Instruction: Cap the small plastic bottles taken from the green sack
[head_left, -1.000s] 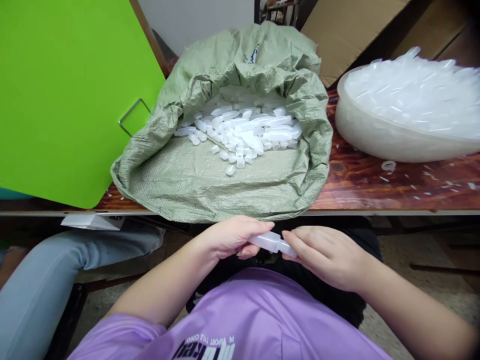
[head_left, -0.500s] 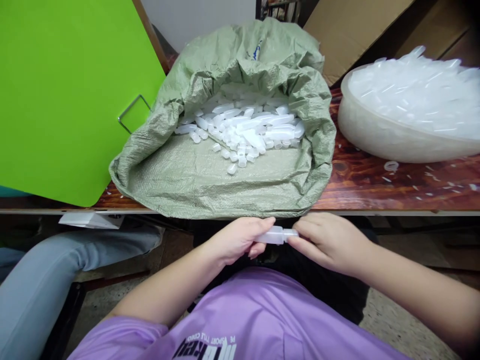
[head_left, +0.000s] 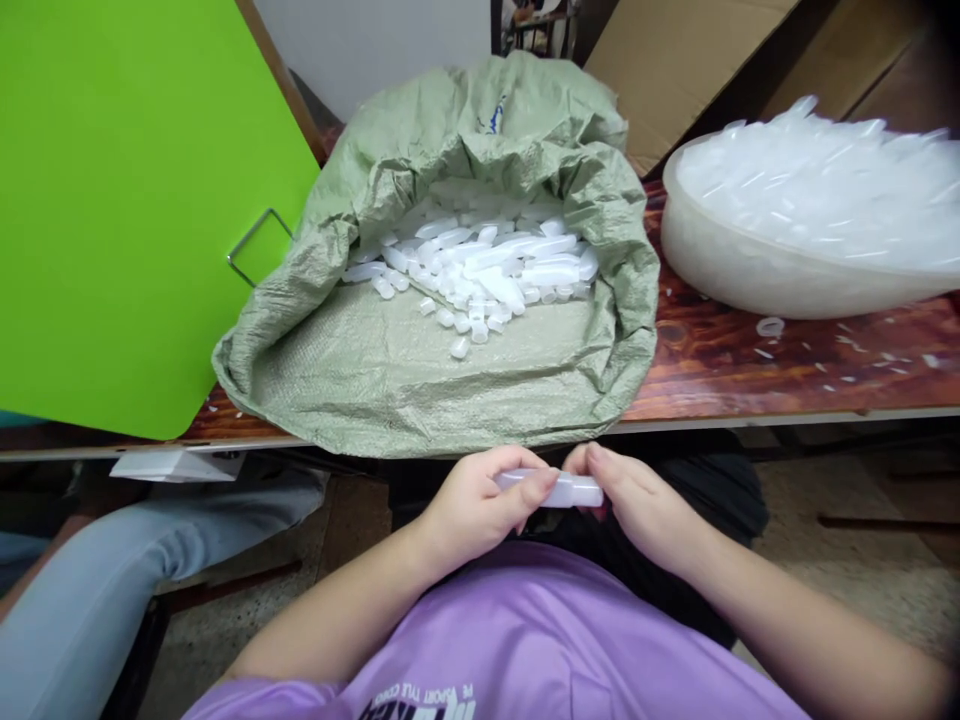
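Just past the front edge of the table, my left hand [head_left: 484, 505] is closed around a small translucent white plastic tube [head_left: 559, 490] with a narrower right end. My right hand [head_left: 637, 495] is at that narrower end, its fingers bent and close together against the tube; the exact contact is partly hidden. Behind both hands lies a pale green woven sack [head_left: 420, 400] with its mouth rolled open towards me. Inside it is a heap of similar white plastic pieces [head_left: 487, 270], long ones and short ones.
A large translucent tub [head_left: 750, 285] heaped with clear plastic pieces stands at right on the wooden table [head_left: 705, 385], near a loose ring [head_left: 770, 327] and scraps. A bright green board [head_left: 135, 220] is at left, cardboard [head_left: 675, 70] behind. Another person's jeans-clad leg [head_left: 112, 570] is at lower left.
My right fingers have shifted from covering the tube's right end to its back, so that end now shows. My left thumb now lies over the tube. The view has moved slightly.
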